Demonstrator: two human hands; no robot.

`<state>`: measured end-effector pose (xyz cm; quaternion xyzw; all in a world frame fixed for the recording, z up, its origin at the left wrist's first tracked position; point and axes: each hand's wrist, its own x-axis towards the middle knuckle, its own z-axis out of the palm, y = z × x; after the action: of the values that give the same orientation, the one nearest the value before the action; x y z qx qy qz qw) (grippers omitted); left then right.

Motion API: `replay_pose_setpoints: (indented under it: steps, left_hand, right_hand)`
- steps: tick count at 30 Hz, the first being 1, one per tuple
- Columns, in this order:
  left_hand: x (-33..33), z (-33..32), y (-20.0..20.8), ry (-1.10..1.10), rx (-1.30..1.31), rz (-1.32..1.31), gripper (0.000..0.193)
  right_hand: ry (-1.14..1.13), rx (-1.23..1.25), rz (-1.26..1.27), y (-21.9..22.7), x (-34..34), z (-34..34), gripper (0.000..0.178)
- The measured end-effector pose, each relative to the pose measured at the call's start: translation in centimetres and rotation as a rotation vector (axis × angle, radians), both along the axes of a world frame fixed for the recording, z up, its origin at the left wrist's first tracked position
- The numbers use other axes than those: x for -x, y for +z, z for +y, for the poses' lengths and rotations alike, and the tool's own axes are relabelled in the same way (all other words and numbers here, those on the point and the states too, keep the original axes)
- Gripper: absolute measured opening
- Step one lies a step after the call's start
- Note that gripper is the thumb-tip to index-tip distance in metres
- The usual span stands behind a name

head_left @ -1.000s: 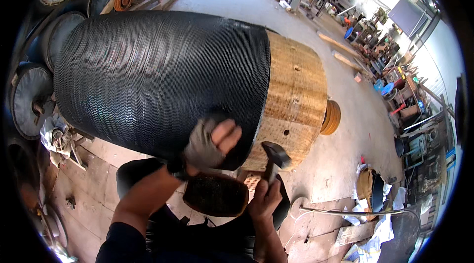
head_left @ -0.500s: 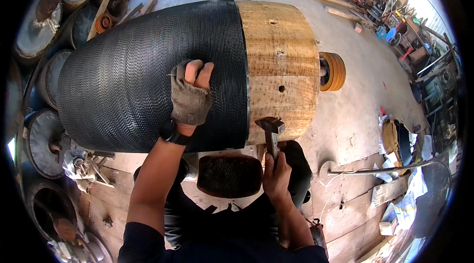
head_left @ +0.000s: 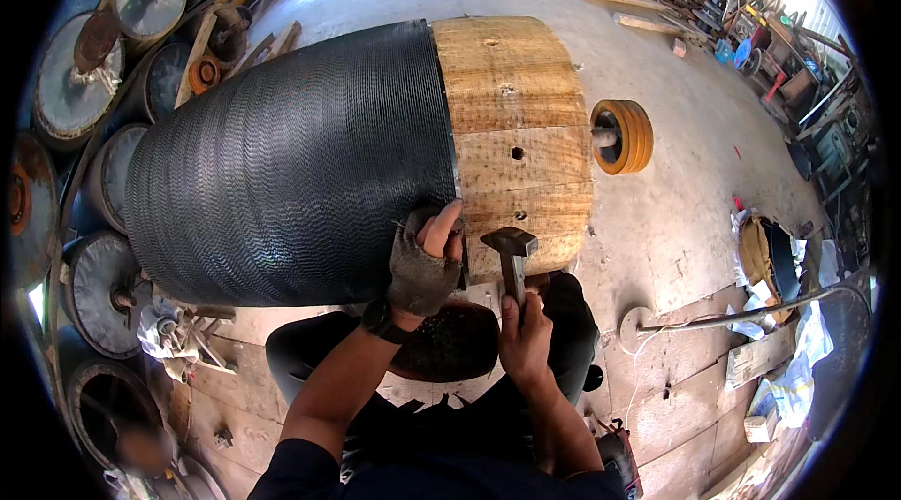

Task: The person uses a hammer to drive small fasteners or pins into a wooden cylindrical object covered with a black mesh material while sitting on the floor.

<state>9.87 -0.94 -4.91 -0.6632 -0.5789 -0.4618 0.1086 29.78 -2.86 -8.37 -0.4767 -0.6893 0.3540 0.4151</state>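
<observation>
Wooden drum (head_left: 540, 125) mostly black-wrapped, right end bare
Hammer (head_left: 511, 259) is held in right grip (head_left: 526, 336); left grip (head_left: 426, 265) curled, contents unclear.

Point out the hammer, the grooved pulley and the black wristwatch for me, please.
Hammer (head_left: 511, 242), head camera view: on its metal head.
Grooved pulley (head_left: 638, 137), head camera view: on its grooved rim.
Black wristwatch (head_left: 378, 318), head camera view: on its case.

L. hand (head_left: 424, 267), gloved, w/ bare fingers (head_left: 440, 229) bent; R. hand (head_left: 526, 335), ungloved, curled tight, thumb (head_left: 510, 314) upright beside its fingers; forearms (head_left: 345, 395) slant below fingers.
</observation>
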Motion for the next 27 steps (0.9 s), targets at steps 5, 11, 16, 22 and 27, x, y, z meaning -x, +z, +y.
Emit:
replay_pose_setpoints:
  steps: [5, 11, 16, 22, 27]
  left_hand:
    - [0.2, 0.1, 1.7, 0.003, -0.02, 0.07, 0.05]
    - [-0.9, 1.3, 3.0, 0.092, 0.061, 0.066, 0.059]
    - [-1.4, 1.7, 3.2, 0.118, 0.071, 0.043, 0.066]
    - [-1.2, 2.1, 2.1, 0.18, 0.05, 0.081, 0.069]
    - [-1.8, 1.3, 3.2, 0.174, 0.087, 0.014, 0.072]
  right_hand:
    - [0.001, -0.054, -0.018, -0.5, 0.3, 0.6, 0.023]
    - [-0.011, -0.075, -0.022, 1.2, 1.2, 0.8, 0.02]
    - [-0.004, -0.15, -0.062, 1.3, 1.4, 1.1, 0.016]
    - [-0.015, -0.15, -0.116, 1.5, 1.2, 1.3, 0.015]
    - [0.0, -0.154, -0.192, 0.9, 1.3, 1.6, 0.017]
